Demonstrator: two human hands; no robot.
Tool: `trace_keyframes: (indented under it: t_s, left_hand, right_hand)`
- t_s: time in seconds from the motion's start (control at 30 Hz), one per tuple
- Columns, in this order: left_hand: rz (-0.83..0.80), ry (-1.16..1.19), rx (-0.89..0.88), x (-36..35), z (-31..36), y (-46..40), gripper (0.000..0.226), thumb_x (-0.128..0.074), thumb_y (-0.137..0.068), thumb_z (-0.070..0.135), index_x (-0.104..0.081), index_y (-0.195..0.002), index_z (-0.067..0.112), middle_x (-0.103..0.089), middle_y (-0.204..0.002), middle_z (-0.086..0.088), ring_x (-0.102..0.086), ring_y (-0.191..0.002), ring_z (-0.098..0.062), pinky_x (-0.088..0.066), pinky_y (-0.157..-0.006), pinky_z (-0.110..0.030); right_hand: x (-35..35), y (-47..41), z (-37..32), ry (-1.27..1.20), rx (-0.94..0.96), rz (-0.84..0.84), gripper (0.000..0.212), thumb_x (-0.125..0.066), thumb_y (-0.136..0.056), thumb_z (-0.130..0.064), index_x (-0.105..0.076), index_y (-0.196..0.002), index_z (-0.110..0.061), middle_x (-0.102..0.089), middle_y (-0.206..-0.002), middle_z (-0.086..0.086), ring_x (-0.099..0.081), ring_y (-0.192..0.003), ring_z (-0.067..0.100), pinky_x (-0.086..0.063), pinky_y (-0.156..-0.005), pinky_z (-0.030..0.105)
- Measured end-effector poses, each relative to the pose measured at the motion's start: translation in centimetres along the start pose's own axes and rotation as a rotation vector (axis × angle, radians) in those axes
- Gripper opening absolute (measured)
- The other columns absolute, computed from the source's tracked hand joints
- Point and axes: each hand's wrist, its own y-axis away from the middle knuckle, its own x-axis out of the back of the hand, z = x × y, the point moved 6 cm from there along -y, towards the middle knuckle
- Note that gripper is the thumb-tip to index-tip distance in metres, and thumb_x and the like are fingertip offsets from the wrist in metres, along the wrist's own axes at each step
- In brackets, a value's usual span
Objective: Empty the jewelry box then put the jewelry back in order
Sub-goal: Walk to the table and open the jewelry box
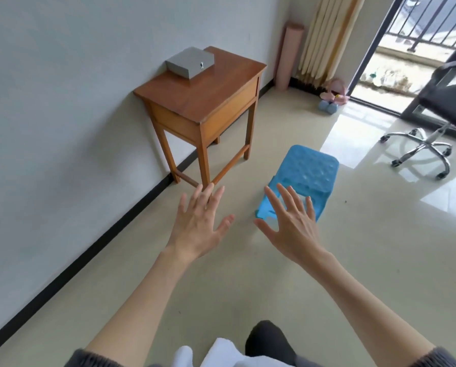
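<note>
Nearest the cam: both forearms stretched fwd, dark knit cuffs at frame bottom. Left hand (200, 223) is seen fully spread, fingers straight, palm down, nothing held. Right hand (291, 221) same: fingers splayed wide, nothing held. Both are held in the air over the floor (248, 274), roughly level w/ each other, apart, no contact w/ anything.

Just past the right hand a blue plastic stool (305, 176) is seen on the floor, partly overlapped by that hand's fingers in view; contact can't be confirmed, prob. none.

Farther on, ahead and to the left: wooden side table (208, 102) against the wall (62, 102). The jewelry box (190, 62) is sat on its top toward the back, near the wall. Grey, flat, lid shut, small clasp on the side facing right-front. Long axis runs approx. diagonal, parallel w/ the table top's edges.

Key relation: box lies well apart from both hands, up-left of them; left hand judged a bit nearer. Task not yet begun. A walk-up is needed before any reach.

Far right bg: office chair (433, 128), balcony door (380, 49).
</note>
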Motion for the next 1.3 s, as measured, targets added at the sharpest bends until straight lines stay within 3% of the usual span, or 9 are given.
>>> trace_keyframes:
  t_s: [0.23, 0.57, 0.83, 1.13, 1.3]
  left_hand:
    - [-0.009, -0.013, 0.048, -0.5, -2.0, -11.6, 0.067, -0.018, -0.09, 0.061, -0.002, -0.147, 0.029, -0.007, -0.157, 0.0, 0.0, -0.144, -0.019, -0.001, -0.115, -0.046]
    - [0.097, -0.013, 0.109, 2.6, -2.4, -31.1, 0.074, -0.003, -0.084, 0.069, -0.004, -0.146, 0.029, -0.01, -0.156, 0.0, -0.001, -0.144, -0.02, -0.001, -0.115, -0.047]
    - [0.062, -0.002, 0.16, 2.9, -5.1, -42.1, 0.073, -0.006, -0.085, 0.067, -0.002, -0.147, 0.029, -0.008, -0.157, 0.0, -0.001, -0.144, -0.019, -0.001, -0.115, -0.047]
    - [0.017, -0.006, 0.107, 2.0, -10.9, -57.5, 0.076, -0.005, -0.081, 0.069, -0.003, -0.146, 0.031, -0.006, -0.157, 0.001, 0.0, -0.144, -0.02, 0.0, -0.115, -0.047]
    - [0.073, -0.007, 0.131, 4.6, -15.8, -65.8, 0.073, -0.011, -0.082, 0.066, -0.005, -0.146, 0.031, -0.004, -0.157, 0.001, 0.0, -0.145, -0.019, 0.0, -0.115, -0.045]
  right_hand:
    - [-0.6, -11.6, 3.4, -0.024, 0.033, -0.043, 0.071, -0.03, -0.086, -0.065, -0.009, -0.147, -0.034, -0.012, -0.157, 0.001, -0.004, -0.145, 0.022, 0.006, -0.115, 0.048]
    - [2.2, -31.8, 10.0, -0.001, 0.128, -0.046, 0.071, -0.031, -0.087, -0.065, -0.006, -0.146, -0.035, -0.01, -0.157, 0.0, -0.004, -0.145, 0.024, 0.002, -0.116, 0.052]
    - [1.2, -43.0, 12.6, -0.008, 0.14, -0.07, 0.07, -0.032, -0.087, -0.064, -0.006, -0.146, -0.035, -0.011, -0.157, 0.001, -0.005, -0.145, 0.024, 0.003, -0.114, 0.051]
    - [-1.9, -58.0, 14.3, -0.002, 0.059, -0.078, 0.07, -0.031, -0.087, -0.065, -0.008, -0.146, -0.035, -0.012, -0.157, 0.0, -0.005, -0.145, 0.022, 0.002, -0.115, 0.05]
    - [-1.8, -67.2, 12.4, 0.015, 0.067, -0.082, 0.069, -0.031, -0.088, -0.063, -0.006, -0.146, -0.036, -0.01, -0.157, -0.001, -0.004, -0.145, 0.022, 0.0, -0.117, 0.051]
